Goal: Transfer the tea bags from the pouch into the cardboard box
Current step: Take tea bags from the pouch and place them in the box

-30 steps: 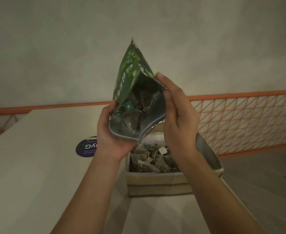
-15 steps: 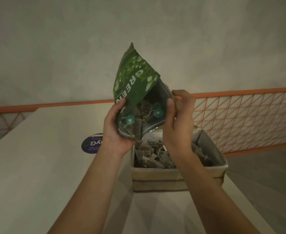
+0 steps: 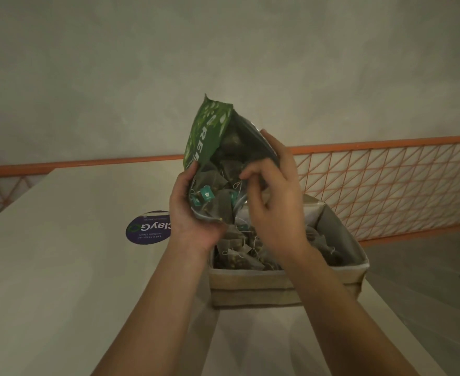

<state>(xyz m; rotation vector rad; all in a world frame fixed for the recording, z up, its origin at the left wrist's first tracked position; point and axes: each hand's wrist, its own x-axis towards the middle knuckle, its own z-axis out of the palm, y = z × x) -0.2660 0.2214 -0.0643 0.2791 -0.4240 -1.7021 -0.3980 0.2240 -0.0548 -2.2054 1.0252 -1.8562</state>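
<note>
A green tea pouch (image 3: 206, 137) is tilted mouth-down over the cardboard box (image 3: 250, 293). My left hand (image 3: 193, 215) grips the pouch's lower left edge by the mouth. My right hand (image 3: 276, 210) holds the pouch's right edge, with fingers up behind it and the thumb curled into the mouth. Several tea bags (image 3: 218, 194) with teal tags crowd the pouch's opening. More tea bags (image 3: 237, 256) lie piled in the box, partly hidden by my right wrist.
The box stands on a pale table (image 3: 60, 267) near its right edge. A round purple sticker (image 3: 148, 227) is on the tabletop left of the box. An orange mesh railing (image 3: 386, 185) runs behind, at the right.
The pouch has dropped lower and closer to the box. My right hand shifted from the pouch's side to its mouth, thumb curling inward. More tea bags have slid to the opening.
</note>
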